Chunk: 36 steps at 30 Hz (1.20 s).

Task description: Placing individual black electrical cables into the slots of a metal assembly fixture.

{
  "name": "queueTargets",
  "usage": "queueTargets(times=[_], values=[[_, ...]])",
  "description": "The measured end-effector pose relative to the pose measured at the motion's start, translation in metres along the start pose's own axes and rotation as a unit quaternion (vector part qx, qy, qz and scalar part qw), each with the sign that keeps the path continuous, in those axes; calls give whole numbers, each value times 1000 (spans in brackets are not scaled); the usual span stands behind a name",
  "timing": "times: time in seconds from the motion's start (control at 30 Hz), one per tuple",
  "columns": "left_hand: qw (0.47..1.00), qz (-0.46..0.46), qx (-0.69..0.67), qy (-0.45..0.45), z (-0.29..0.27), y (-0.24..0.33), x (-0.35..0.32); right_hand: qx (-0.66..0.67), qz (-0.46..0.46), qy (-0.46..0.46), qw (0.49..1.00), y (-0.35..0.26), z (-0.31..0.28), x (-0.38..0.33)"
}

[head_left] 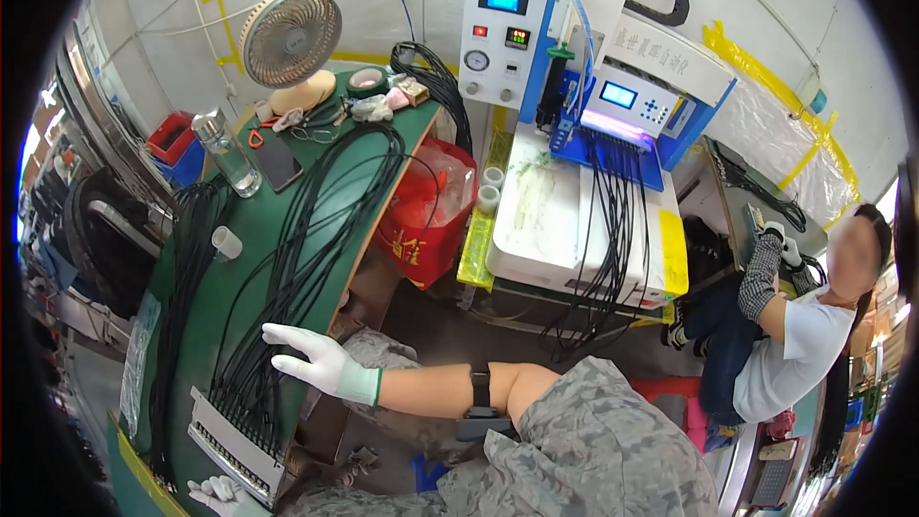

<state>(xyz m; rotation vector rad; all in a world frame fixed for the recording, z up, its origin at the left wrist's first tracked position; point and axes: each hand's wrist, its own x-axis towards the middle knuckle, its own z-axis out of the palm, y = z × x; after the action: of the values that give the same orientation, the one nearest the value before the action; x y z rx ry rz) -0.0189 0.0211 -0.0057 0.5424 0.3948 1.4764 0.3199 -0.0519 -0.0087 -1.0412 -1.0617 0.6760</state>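
Note:
My right hand [321,362], in a white glove, reaches out flat with fingers apart over a bundle of black cables [287,268] that lies along the green table [244,220]. It holds nothing. The cable ends sit in a white comb-like rack [230,440] at the table's near edge. My left hand [222,495], also gloved in white, is at the lower edge of the picture beside the rack's near end. Its fingers are spread and it is partly cut off. A second black cable bundle [182,268] runs along the left side of the table.
On the table's far end stand a desk fan [290,38], a clear bottle [225,153], a phone [275,159], a tape roll [366,82] and a small white cup [226,242]. A red bag [426,215] hangs beside the table. A white and blue machine [574,86] holds more cables. Another person [795,325] sits at the right.

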Motion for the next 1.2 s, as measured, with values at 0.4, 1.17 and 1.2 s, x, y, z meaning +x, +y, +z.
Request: queueTargets(times=[0.4,1.17,1.2], values=[[995,-1,-44,-88,-2,4,2,12,-3,5,1000,6,-1,1],[981,-25,-189,28,-8,4,10,40,5,11,999,4,4,-4],[954,-57,-294,10,-25,7,16,49,4,7,999,4,4,0]])
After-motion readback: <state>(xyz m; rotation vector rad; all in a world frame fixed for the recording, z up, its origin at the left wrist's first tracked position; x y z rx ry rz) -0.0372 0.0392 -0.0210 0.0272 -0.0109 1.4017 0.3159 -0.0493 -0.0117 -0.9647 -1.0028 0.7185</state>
